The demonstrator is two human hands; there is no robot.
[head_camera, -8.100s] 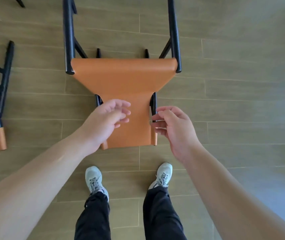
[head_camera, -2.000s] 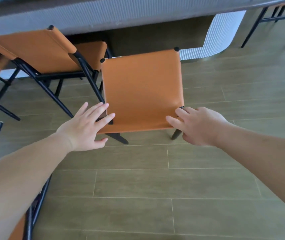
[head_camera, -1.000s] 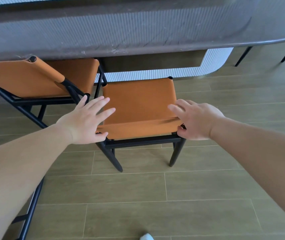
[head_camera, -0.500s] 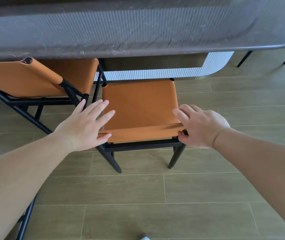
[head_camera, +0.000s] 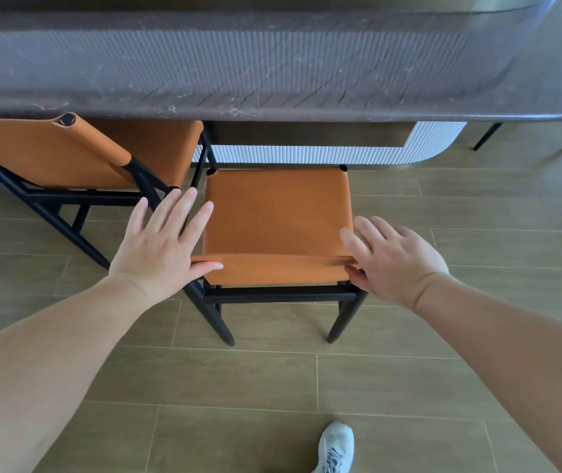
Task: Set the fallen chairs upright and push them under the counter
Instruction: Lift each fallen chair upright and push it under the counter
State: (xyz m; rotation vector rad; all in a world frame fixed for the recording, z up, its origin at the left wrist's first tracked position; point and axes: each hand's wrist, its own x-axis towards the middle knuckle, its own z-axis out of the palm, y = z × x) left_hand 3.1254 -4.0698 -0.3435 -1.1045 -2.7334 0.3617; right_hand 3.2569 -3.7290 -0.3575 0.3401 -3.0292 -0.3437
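Head view: chair [head_camera: 277,220] stands upright on the floor [head_camera: 272,387], seat front just at the counter [head_camera: 272,73] edge, not yet under it. Left hand [head_camera: 163,244] flat, fingers spread, on the backrest's left end; right hand [head_camera: 392,257] loosely curled over its right end, neither grip closed. Judged: stiff metal frame, soft leather sling, moderate weight; push at the rigid top corners. Second chair [head_camera: 68,158] stands just left.

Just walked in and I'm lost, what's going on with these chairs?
A person is pushing an upright orange chair toward the dark counter. The left hand, fingers spread, and the right hand rest on the corners of its backrest. The seat is not yet under the counter. Another orange chair stands to the left, partly tucked under.
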